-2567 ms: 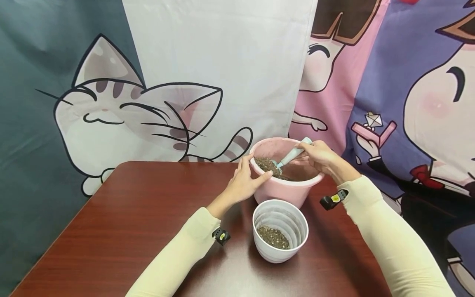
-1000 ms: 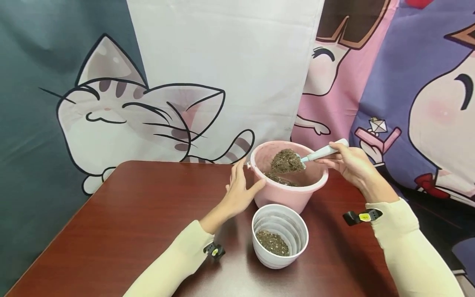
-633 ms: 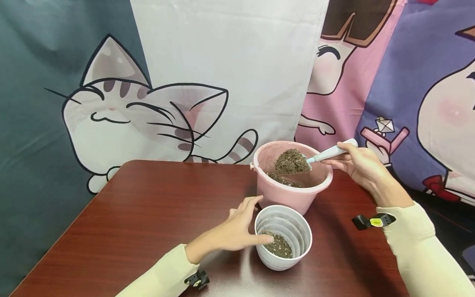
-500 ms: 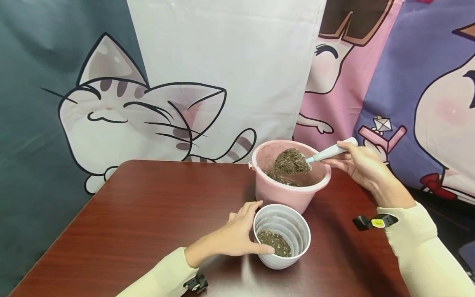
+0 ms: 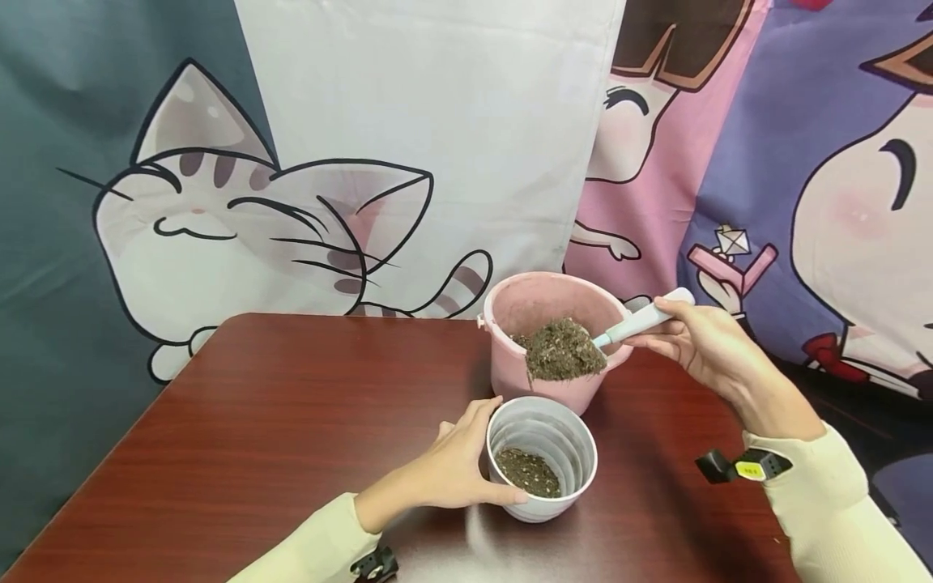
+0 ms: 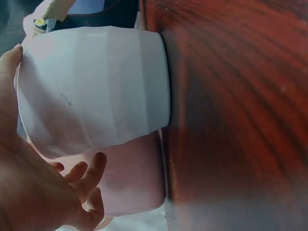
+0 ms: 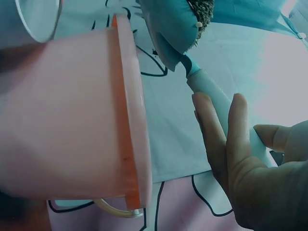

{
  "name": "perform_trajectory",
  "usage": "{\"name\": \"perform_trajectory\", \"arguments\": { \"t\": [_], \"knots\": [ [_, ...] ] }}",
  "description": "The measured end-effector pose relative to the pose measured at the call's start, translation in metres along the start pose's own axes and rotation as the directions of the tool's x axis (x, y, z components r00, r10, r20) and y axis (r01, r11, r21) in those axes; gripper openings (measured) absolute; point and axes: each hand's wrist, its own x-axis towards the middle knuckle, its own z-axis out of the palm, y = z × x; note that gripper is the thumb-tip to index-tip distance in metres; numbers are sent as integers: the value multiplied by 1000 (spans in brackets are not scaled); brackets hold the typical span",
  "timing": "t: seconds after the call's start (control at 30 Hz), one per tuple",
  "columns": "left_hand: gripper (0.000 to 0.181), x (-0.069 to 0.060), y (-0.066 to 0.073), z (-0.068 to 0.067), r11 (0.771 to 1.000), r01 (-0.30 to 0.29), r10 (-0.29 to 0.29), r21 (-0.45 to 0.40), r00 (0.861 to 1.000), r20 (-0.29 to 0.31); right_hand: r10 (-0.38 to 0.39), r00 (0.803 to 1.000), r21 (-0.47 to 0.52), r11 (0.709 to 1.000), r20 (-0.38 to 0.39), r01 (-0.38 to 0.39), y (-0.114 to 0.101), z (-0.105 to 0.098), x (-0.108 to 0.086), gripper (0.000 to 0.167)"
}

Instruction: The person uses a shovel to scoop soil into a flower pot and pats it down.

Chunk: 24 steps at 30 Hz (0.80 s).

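My right hand [image 5: 717,356] grips the pale handle [image 5: 649,320] of a small trowel, also seen in the right wrist view, where the hand [image 7: 260,168] pinches it beside the blue blade [image 7: 168,29]. Dark soil [image 5: 561,352] is heaped on the trowel, over the near rim of the pink bucket [image 5: 510,364]. In front of the bucket stands a white pot [image 5: 539,508] with a little soil [image 5: 526,471] at its bottom. My left hand [image 5: 445,470] holds the pot's left side, thumb at the near rim. In the left wrist view several fingers of that hand [image 6: 38,187] stand off the pot [image 6: 96,91].
The brown wooden table [image 5: 291,421] extends to the left of both containers. Behind it hangs a cloth backdrop [image 5: 437,89] printed with a cartoon cat and people. The bucket's side [image 7: 62,120] rises close to the trowel in the right wrist view.
The right hand has lifted the loaded trowel out of the bucket and brought it nearer, to the bucket's near rim. The left hand has left the bucket's rim and come down onto the white pot.
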Motion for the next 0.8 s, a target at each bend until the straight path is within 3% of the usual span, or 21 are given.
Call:
{"name": "perform_trajectory", "arguments": {
  "t": [0.3,0.53,0.6,0.7,0.73,0.8],
  "knots": [
    [118,-5,2,0,1000,24,-24,-19,1000,4,28,1000,-123,992,7,-27,29,8,-31,23],
    [115,-9,5,1,999,35,-35,-36,999,-10,30,998,-329,943,-51,-45,62,14,-41,22],
    [115,-10,5,3,999,29,-29,-28,999,-21,30,995,-412,909,-91,-65,72,18,-41,22],
    [113,-10,6,5,1000,25,-25,-16,999,-45,-23,994,-551,834,-110,-42,84,25,-41,27],
    [112,-9,7,5,1000,25,-25,-10,998,-55,-62,993,-602,799,-97,-9,87,28,-42,27],
    [109,-8,8,4,1000,26,-25,1,997,-76,-183,982,-723,684,-41,98,93,35,-46,21]
  ]
}}
